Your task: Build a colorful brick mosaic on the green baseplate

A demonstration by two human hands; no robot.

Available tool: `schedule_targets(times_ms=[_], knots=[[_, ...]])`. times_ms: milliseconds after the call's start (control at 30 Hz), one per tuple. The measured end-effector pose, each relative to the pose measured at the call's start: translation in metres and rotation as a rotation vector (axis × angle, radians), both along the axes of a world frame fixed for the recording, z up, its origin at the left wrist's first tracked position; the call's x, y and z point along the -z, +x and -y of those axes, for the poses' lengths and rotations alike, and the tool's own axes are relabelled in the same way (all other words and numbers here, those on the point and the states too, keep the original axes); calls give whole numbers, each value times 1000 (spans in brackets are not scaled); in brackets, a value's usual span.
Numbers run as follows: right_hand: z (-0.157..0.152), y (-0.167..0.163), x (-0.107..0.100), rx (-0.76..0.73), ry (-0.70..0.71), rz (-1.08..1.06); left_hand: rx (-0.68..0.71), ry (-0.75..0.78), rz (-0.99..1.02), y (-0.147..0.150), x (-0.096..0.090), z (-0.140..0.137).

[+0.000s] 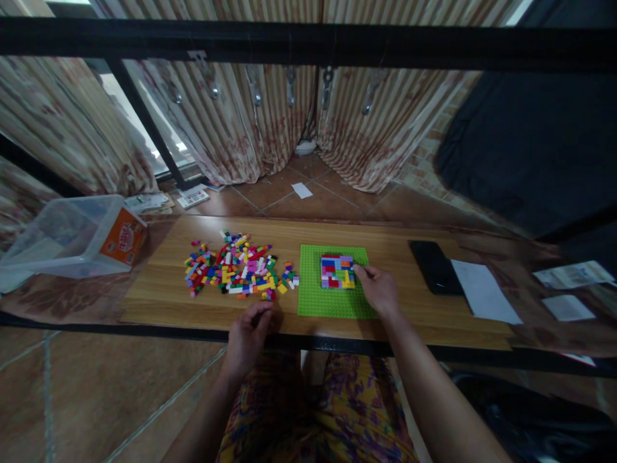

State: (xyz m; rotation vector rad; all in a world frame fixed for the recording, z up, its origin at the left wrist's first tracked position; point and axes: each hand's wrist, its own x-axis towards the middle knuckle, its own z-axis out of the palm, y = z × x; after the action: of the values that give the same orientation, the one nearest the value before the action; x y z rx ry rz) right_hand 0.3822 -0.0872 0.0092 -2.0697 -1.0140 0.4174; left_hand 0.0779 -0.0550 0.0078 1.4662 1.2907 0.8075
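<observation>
R hand (pixel 380 290) — fingers curled in at right edge of block build (pixel 331 264) on green baseplate (pixel 313 303); can't tell if gripping. L hand (pixel 247 337) half-curled by loose bricks (pixel 241 267), hold unclear — I'd press straight down, keep it sq.

Yellow legwear (pixel 369 402) in a busy print

The left hand (pixel 246 335) and the right hand (pixel 380 291) are bare, and so are the forearms (pixel 424 366). The legwear has a mustard-yellow ground, scrawled all over with purple and reddish, graffiti-like strokes; its finer markings are too blurred to read.
</observation>
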Motion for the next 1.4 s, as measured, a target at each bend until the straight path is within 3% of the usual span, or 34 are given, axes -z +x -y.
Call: schedule_targets(times_ms=[600,700,833,933,1100,1233,1400], knots=[[1,-5,2,-6,-89,134,30,-31,77,-1,3,-3],[6,-4,0,26,-21,64,67,37,51,-7,4,-9],[12,-22,-11,68,182,60,38,192,-86,-17,4,-19],[13,-57,-18,-62,311,8,44,235,-132,-18,3,-24],[-1,-121,-15,-442,221,2,22,235,-230,-8,4,-27],[-22,-153,-7,-546,155,85,27,241,-249,-4,4,-27],[-41,-169,0,-564,130,246,55,284,-239,-7,4,-27]])
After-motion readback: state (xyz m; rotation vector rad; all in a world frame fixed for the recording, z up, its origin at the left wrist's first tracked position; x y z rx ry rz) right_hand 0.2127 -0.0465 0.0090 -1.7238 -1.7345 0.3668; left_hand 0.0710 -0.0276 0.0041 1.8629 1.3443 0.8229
